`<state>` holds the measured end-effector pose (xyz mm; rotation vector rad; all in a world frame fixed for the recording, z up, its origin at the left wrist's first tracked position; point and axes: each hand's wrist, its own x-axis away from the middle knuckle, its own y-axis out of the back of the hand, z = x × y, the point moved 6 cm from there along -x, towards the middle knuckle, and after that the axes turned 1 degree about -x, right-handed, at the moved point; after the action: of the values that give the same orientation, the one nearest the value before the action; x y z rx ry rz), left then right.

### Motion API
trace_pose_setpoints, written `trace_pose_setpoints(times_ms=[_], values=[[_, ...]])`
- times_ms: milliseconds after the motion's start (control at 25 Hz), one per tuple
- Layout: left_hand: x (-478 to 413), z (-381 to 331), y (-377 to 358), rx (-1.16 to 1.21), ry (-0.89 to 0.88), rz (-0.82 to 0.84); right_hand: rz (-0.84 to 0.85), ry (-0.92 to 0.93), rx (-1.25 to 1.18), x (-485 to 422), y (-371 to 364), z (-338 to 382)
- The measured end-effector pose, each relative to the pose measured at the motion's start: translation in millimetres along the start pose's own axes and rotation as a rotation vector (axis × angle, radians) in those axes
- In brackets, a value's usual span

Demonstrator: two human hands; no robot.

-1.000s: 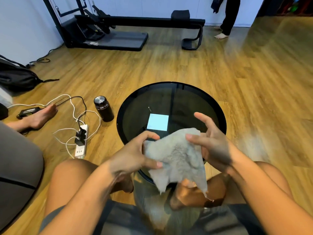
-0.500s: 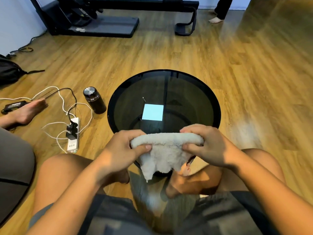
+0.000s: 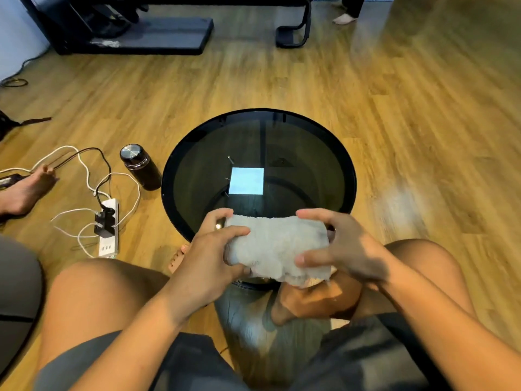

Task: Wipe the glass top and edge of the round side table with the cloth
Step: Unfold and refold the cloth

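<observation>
Both hands, left hand [image 3: 214, 249] and right hand [image 3: 342, 249], pinch the folded cloth [image 3: 277, 246] over the table [image 3: 348, 176] near edge.

A single head-worn wide-angle view looks forward and steeply down from a seated person, close above the round glass tabletop [image 3: 332, 153] at centre (hands [image 3: 208, 249] at 6 o'clock), wooden floor [image 3: 408, 94] stretching toward 12 o'clock.
</observation>
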<state>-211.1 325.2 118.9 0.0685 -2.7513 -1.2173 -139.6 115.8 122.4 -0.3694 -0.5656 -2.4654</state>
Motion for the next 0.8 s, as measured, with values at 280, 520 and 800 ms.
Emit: trace_pose_setpoints(times_ms=[280,520,800], values=[[-12,-31,11,-0.020,-0.181,0.062,-0.087,0.308,0.610,11,34,17],[-58,-102,-33,0.660,-0.035,0.153,-0.297,0.102,0.028,21,156,-1],[-147,-158,-210,0.490,-0.011,0.183,-0.517,-0.282,-0.134,22,268,-170]])
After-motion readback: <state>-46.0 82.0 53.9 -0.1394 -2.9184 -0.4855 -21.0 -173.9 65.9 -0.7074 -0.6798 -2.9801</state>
